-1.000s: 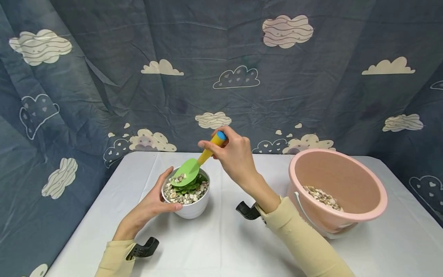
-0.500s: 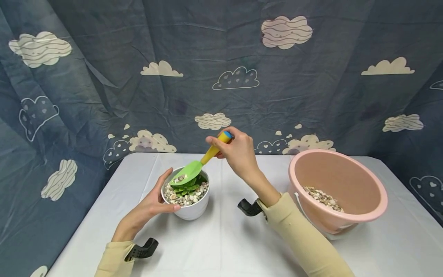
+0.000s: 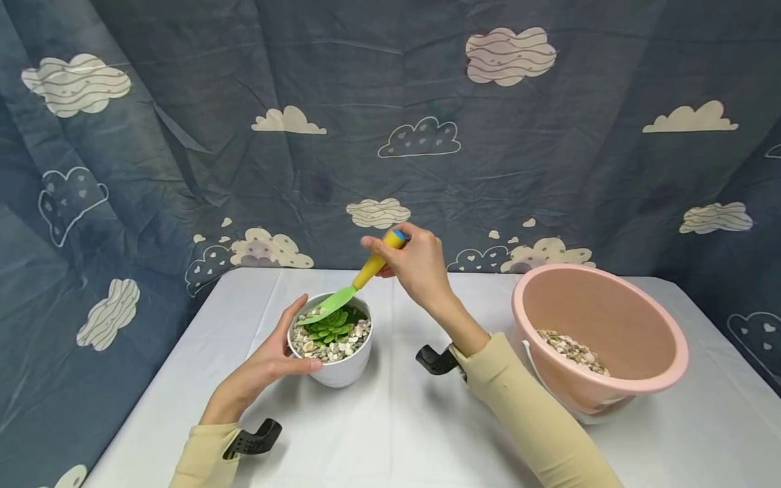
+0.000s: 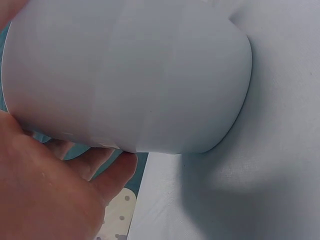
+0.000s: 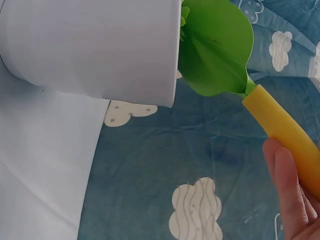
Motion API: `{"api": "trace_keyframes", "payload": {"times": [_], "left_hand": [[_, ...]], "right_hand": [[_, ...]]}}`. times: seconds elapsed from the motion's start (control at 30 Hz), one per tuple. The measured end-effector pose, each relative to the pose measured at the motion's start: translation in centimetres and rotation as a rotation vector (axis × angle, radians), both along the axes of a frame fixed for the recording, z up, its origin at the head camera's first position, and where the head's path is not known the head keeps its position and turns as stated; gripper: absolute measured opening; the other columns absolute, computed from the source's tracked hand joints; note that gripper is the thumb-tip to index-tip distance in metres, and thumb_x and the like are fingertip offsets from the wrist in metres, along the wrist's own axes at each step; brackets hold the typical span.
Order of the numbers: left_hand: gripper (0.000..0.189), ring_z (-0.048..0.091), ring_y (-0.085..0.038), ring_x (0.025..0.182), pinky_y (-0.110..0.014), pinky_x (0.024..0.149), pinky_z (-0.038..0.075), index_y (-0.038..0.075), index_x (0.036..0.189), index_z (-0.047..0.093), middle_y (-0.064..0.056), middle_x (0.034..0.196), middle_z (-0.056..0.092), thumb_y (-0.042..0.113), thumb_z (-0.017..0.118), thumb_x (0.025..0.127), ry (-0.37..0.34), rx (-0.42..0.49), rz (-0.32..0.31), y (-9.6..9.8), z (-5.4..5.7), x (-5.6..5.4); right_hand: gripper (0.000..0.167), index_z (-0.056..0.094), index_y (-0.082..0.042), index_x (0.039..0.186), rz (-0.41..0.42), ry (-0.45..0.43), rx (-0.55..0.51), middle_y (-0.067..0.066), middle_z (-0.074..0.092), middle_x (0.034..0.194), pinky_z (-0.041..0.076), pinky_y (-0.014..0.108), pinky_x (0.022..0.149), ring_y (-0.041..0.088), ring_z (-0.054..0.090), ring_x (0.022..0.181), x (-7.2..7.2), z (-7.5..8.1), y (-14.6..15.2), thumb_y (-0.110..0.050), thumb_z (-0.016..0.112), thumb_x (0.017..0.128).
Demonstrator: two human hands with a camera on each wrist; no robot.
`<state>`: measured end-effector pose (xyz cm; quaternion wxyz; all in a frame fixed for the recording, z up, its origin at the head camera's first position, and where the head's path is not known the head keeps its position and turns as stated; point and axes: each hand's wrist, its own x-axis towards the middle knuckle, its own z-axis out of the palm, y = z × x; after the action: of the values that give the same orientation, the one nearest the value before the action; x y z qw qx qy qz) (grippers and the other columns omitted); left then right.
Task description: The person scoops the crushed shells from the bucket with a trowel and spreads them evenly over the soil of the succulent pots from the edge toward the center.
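A white flowerpot (image 3: 340,374) stands on the table, holding a green succulent (image 3: 332,329) ringed by small pebbles (image 3: 329,352). My left hand (image 3: 265,366) grips the pot from the left, thumb at the near rim and fingers along the far side; in the left wrist view, fingers (image 4: 116,175) curl against its wall. With my right hand (image 3: 421,268) I hold a toy trowel by its yellow handle (image 3: 369,270). Its green blade (image 3: 334,302) slants down over the pot's left part, tip among the pebbles, a few of them on it. The right wrist view shows the blade's underside (image 5: 215,50) above the rim.
A pink bucket (image 3: 610,325) with a white handle stands at the right of the table, pebbles (image 3: 570,350) lying in its bottom. White cloth covers the table (image 3: 390,434). Behind it hangs a dark blue curtain (image 3: 342,68) with cloud prints.
The trowel has turned so its blade shows narrower, and its handle has shifted slightly right. Fewer pebbles show on the blade. My left hand keeps its hold on the flowerpot.
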<state>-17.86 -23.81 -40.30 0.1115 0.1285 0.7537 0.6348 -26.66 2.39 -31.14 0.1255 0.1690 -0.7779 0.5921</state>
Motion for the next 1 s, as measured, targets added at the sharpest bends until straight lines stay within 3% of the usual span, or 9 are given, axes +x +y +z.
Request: {"api": "trace_keyframes", "payload": {"times": [0.4, 0.7, 1.0], "left_hand": [[0.110, 0.012, -0.037, 0.144, -0.060, 0.113, 0.008, 0.027, 0.159, 0.009, -0.012, 0.162, 0.000, 0.016, 0.082, 0.077, 0.019, -0.003, 0.006, 0.0, -0.2, -0.2], [0.109, 0.015, -0.037, 0.143, -0.061, 0.113, 0.008, 0.029, 0.158, 0.010, -0.011, 0.162, 0.001, 0.017, 0.082, 0.077, 0.013, -0.001, 0.006, -0.1, -0.2, -0.3], [0.109, 0.018, -0.037, 0.143, -0.058, 0.114, 0.008, 0.029, 0.158, 0.012, -0.013, 0.161, 0.008, 0.017, 0.083, 0.075, -0.002, -0.004, 0.022, -0.2, -0.2, -0.3]], "right_hand": [[0.052, 0.066, -0.001, 0.091, 0.026, -0.086, -0.095, 0.012, 0.070, 0.072, 0.058, 0.039, 0.056, 0.024, 0.069, 0.056, -1.0, -1.1, 0.2, -0.050, 0.079, 0.079], [0.054, 0.064, 0.003, 0.090, 0.045, -0.184, -0.200, 0.018, 0.069, 0.074, 0.058, 0.037, 0.054, 0.028, 0.069, 0.056, -1.9, -2.2, -0.2, -0.048, 0.079, 0.080], [0.054, 0.064, 0.005, 0.092, 0.072, -0.199, -0.286, 0.021, 0.069, 0.076, 0.058, 0.038, 0.056, 0.028, 0.070, 0.057, -2.4, -3.0, 0.0, -0.046, 0.078, 0.081]]}}
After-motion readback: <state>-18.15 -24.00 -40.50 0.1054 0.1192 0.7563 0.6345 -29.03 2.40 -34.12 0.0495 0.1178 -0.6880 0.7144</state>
